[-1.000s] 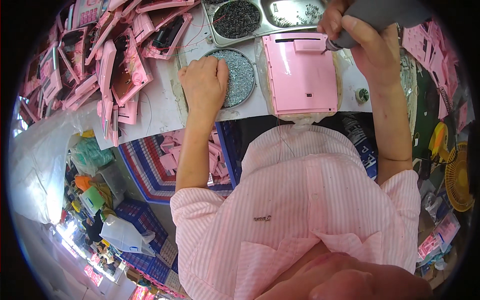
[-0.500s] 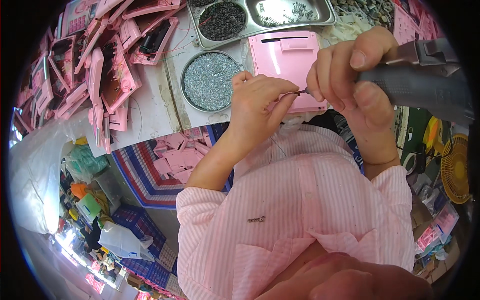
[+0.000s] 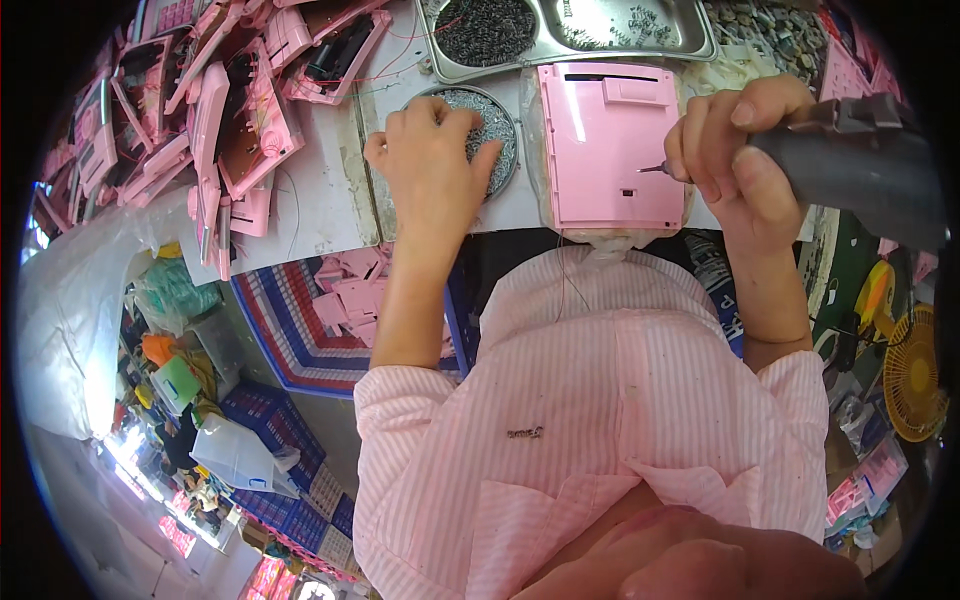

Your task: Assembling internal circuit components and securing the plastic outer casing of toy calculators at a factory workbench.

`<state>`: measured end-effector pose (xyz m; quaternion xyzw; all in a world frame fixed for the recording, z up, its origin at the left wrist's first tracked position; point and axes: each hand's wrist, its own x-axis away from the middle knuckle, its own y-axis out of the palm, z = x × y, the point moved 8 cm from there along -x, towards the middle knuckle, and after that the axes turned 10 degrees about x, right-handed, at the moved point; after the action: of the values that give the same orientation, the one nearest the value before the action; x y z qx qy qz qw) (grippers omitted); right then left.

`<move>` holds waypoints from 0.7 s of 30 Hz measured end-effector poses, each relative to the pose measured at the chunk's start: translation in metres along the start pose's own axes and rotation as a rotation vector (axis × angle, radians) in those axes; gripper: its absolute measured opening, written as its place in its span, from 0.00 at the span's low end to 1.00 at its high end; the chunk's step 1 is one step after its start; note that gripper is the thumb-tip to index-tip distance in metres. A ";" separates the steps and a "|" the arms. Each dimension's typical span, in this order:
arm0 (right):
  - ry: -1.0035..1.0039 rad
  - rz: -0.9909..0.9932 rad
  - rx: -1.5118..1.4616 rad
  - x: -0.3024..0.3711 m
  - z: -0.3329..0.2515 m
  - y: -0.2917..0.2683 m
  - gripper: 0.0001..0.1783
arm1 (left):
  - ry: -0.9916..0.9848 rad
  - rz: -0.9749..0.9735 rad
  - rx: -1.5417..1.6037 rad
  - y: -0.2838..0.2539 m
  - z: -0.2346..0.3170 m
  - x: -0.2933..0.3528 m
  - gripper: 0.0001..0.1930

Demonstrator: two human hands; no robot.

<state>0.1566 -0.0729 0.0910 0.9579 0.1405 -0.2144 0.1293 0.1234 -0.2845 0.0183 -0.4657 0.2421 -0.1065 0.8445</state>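
Flat plastic housing panel (image 3: 612,145): pale pink, plain;
Power screwdriver body (image 3: 850,170): dark grey;
Round dish of small screws (image 3: 490,125): silvery grey;
Short-sleeved shirt (image 3: 600,420): pink-and-white fine stripes;
Woven mat under the bench (image 3: 290,330): red, white, blue bands;
Small fan (image 3: 915,375): yellow

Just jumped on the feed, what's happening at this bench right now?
A person in a pink striped shirt works at a bench. The right hand holds a grey power screwdriver with its bit at the right edge of a pink plastic panel lying flat. The left hand rests spread over a round dish of small screws. Metal trays sit behind, and pink housings are piled at left.
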 end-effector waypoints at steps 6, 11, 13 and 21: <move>0.001 0.136 -0.005 0.028 -0.011 -0.010 0.18 | -0.021 0.004 -0.037 -0.008 -0.020 0.008 0.08; 0.046 0.148 0.016 0.063 -0.018 -0.013 0.16 | -0.046 0.065 -0.126 -0.006 -0.047 0.003 0.13; 0.054 0.150 0.011 0.071 -0.015 -0.014 0.16 | -0.057 0.023 -0.097 -0.004 -0.053 -0.002 0.15; 0.077 0.082 0.214 0.078 0.000 -0.003 0.14 | -0.002 0.027 0.067 -0.008 -0.025 -0.003 0.06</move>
<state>0.2231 -0.0531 0.0560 0.9787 0.0824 -0.1856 0.0296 0.1081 -0.3064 0.0148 -0.4339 0.2436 -0.1026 0.8613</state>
